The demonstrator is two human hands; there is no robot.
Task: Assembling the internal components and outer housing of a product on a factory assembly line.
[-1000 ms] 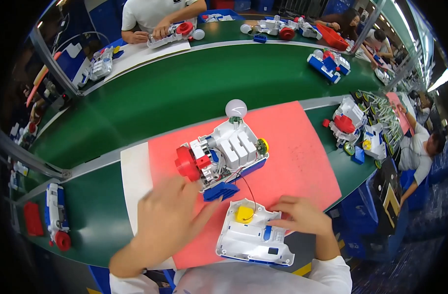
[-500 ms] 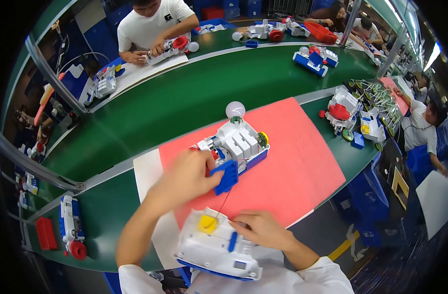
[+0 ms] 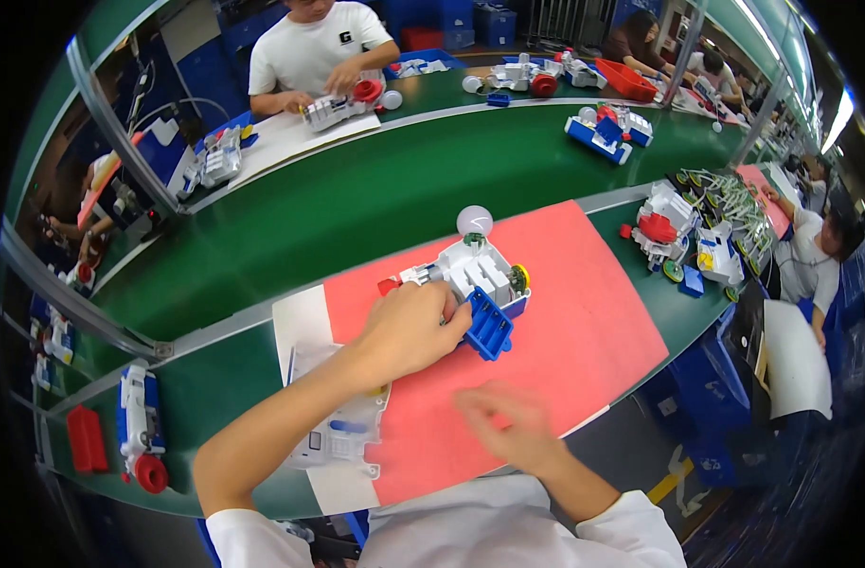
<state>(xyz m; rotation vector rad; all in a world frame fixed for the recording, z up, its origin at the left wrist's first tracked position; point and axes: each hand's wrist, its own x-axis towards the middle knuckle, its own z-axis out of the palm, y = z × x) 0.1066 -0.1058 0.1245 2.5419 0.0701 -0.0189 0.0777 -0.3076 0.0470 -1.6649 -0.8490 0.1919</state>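
So starting over on the left, there's a white plastic shell half (image 3: 356,445) lying partly on the pink mat (image 3: 584,341) on the green table (image 3: 219,388), inner side up, with the left forearm crossing above it so a good chunk is hidden. Next along is the left hand (image 3: 413,327), knuckles up, thumb and fingers pinched on the left edge of a blue ribbed plastic piece (image 3: 490,327). That's the bit that matters imo: the blue piece sits just to the right of those fingers, at the near edge of the white toy body (image 3: 478,273), its long axis slanting from upper left down to lower right. Looks-wise it's solid blue and kinda boxy, with raised ribs splitting the face we see into narrow slots. Whether it touches the body or hangs just in front, I can't tell. The body lies behind it on the mat, open side up, pale blocky compartments showing, a translucent globe (image 3: 475,221) on its far end and a yellow-rimmed disc (image 3: 521,276) at its right end. Then the right hand (image 3: 513,426), below and slightly right of the blue piece, clearly apart from it, nothing visible in its grip. It's blurry, so no clue if those fingertips meet. Left hand's the nearer one, easily.
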